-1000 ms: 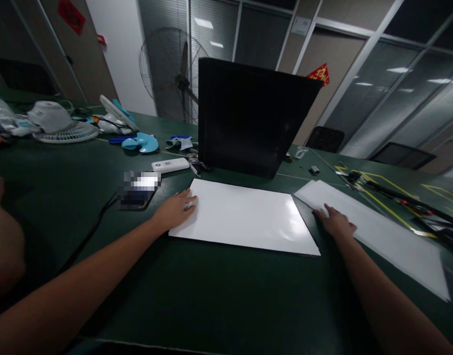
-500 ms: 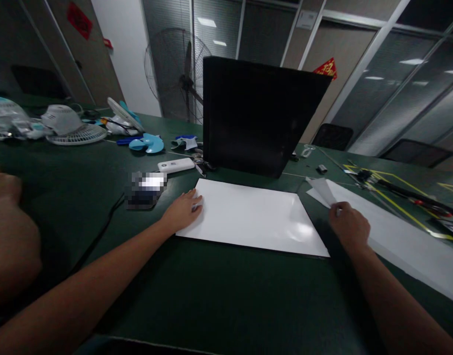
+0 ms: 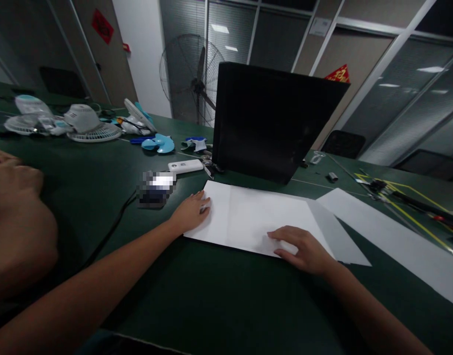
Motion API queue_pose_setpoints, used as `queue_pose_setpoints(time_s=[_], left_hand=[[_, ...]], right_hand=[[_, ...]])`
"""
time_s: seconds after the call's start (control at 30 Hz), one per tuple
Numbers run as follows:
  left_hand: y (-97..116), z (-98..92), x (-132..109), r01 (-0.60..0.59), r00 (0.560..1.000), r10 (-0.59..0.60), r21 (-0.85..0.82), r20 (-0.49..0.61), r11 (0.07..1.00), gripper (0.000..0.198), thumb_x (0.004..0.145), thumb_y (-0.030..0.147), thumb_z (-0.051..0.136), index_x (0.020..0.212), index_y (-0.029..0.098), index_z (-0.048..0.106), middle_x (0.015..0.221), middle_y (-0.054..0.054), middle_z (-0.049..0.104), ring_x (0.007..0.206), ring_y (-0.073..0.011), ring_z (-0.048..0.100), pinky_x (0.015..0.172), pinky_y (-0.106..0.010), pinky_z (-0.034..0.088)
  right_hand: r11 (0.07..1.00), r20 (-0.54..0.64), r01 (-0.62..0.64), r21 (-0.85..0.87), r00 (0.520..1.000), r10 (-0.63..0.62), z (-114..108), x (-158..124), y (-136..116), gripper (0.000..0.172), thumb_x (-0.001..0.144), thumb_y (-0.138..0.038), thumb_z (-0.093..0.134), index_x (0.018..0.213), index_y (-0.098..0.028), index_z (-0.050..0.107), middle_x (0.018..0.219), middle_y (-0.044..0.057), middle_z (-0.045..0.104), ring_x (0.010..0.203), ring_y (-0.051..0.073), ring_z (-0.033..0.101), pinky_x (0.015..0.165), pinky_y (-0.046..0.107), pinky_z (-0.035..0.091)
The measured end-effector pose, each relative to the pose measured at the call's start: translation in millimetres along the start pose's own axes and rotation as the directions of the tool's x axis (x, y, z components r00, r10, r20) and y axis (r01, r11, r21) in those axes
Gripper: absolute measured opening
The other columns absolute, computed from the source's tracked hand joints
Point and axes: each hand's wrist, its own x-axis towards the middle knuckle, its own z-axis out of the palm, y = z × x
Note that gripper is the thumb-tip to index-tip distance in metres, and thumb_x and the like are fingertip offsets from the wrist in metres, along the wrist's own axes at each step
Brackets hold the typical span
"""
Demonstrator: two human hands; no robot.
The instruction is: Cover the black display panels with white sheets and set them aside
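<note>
My left hand [image 3: 192, 212] lies flat on the left end of a white panel [image 3: 218, 207] with a dark edge. Its fingers are slightly apart. A sheet of white paper [image 3: 259, 207] covers most of the panel and hangs over its right side. Over the paper's front part is my right hand [image 3: 304, 246], thumb and fingers spread and holding nothing. Whether its fingertips touch the paper I cannot tell. Right of the panel, more white paper [image 3: 400, 231] lies on the table.
Behind the panel stands a large black upright board [image 3: 274, 123]. A white device [image 3: 185, 166] and a blurred-out object [image 3: 156, 190] with a black cable are at left. Fan parts [image 3: 91, 129] and a blue fan blade [image 3: 159, 143] lie further back. Another person's hand [image 3: 15, 182] is at far left.
My right hand has moved left from the paper pile, and a sheet now lies over the white panel. That hand has opened. My left hand stays on the panel; the view has shifted slightly.
</note>
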Motion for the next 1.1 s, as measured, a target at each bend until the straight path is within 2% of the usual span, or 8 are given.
queue_pose_setpoints(time_s=[0.1, 0.23, 0.37, 0.43, 0.5, 0.73, 0.93, 1.1], left_hand=[[-1, 0.4, 0, -0.005, 1.000, 0.005, -0.008, -0.004, 1.000, 0.058, 0.102, 0.041, 0.041, 0.149, 0.013, 0.063, 0.167, -0.017, 0.047, 0.154, -0.0351, 0.045, 0.130, -0.049, 0.030], [-2, 0.8, 1, -0.008, 1.000, 0.008, -0.019, -0.006, 1.000, 0.062, 0.102, 0.043, 0.040, 0.151, 0.011, 0.059, 0.167, -0.018, 0.046, 0.155, -0.0343, 0.043, 0.130, -0.050, 0.030], [0, -2.1, 0, 0.004, 1.000, -0.004, -0.043, 0.000, 0.999, 0.065, 0.103, 0.045, 0.038, 0.153, 0.007, 0.055, 0.167, -0.022, 0.044, 0.156, -0.0335, 0.042, 0.131, -0.049, 0.028], [1, -3.8, -2, 0.014, 1.000, -0.014, -0.060, 0.002, 0.998, 0.066, 0.103, 0.047, 0.038, 0.153, 0.008, 0.055, 0.168, -0.021, 0.043, 0.156, -0.0335, 0.042, 0.130, -0.049, 0.029], [2, -4.4, -2, 0.026, 1.000, -0.027, -0.085, -0.006, 0.996, 0.065, 0.104, 0.050, 0.037, 0.154, 0.011, 0.055, 0.169, -0.019, 0.043, 0.156, -0.0328, 0.043, 0.128, -0.049, 0.033], [1, -2.7, -3, 0.032, 0.999, -0.035, -0.119, -0.023, 0.992, 0.067, 0.106, 0.060, 0.033, 0.154, 0.017, 0.054, 0.168, -0.014, 0.046, 0.156, -0.0318, 0.042, 0.127, -0.050, 0.034], [3, -7.1, -4, 0.030, 0.999, -0.028, -0.076, 0.035, 0.997, 0.073, 0.100, 0.062, 0.046, 0.156, 0.016, 0.052, 0.173, -0.018, 0.036, 0.158, -0.0363, 0.039, 0.129, -0.052, 0.030], [0, -5.0, -2, 0.032, 0.999, -0.030, -0.050, 0.040, 0.998, 0.068, 0.098, 0.048, 0.052, 0.158, 0.015, 0.051, 0.173, -0.017, 0.035, 0.158, -0.0341, 0.040, 0.130, -0.049, 0.031]], right_hand=[[0.970, -0.150, -0.237, -0.048, 0.962, 0.228, 0, -7, 23, 0.044, 0.106, -0.049, 0.051, 0.138, -0.026, 0.071, 0.137, 0.009, 0.073, 0.122, 0.026, 0.070, 0.106, 0.047, 0.057], [0.699, -0.337, -0.683, -0.212, 0.723, 0.603, -8, -36, 83, 0.060, 0.105, -0.056, 0.041, 0.143, -0.019, 0.068, 0.147, 0.015, 0.066, 0.132, 0.035, 0.064, 0.112, 0.055, 0.051], [0.450, -0.278, -0.862, -0.234, 0.503, 0.818, -15, -65, 127, 0.075, 0.103, -0.065, 0.034, 0.149, -0.012, 0.063, 0.143, 0.023, 0.067, 0.128, 0.040, 0.066, 0.106, 0.055, 0.052], [0.407, -0.216, -0.881, -0.241, 0.458, 0.863, -14, -70, 135, 0.081, 0.102, -0.070, 0.032, 0.148, -0.011, 0.063, 0.134, 0.024, 0.071, 0.119, 0.040, 0.070, 0.101, 0.054, 0.054], [0.418, -0.194, -0.870, -0.263, 0.472, 0.860, -11, -68, 134, 0.087, 0.100, -0.075, 0.030, 0.149, -0.011, 0.062, 0.133, 0.024, 0.072, 0.118, 0.039, 0.070, 0.101, 0.053, 0.055], [0.555, -0.176, -0.758, -0.342, 0.632, 0.754, -1, -42, 94, 0.088, 0.099, -0.078, 0.032, 0.154, -0.013, 0.057, 0.143, 0.022, 0.067, 0.126, 0.038, 0.067, 0.107, 0.055, 0.052], [0.540, -0.209, -0.749, -0.383, 0.640, 0.739, -2, -24, 63, 0.085, 0.101, -0.076, 0.029, 0.148, -0.014, 0.064, 0.140, 0.022, 0.069, 0.119, 0.041, 0.070, 0.100, 0.058, 0.056], [0.550, -0.261, -0.742, -0.383, 0.658, 0.706, -6, -25, 64, 0.071, 0.104, -0.065, 0.031, 0.145, -0.020, 0.067, 0.133, 0.017, 0.073, 0.116, 0.038, 0.071, 0.096, 0.054, 0.058]])
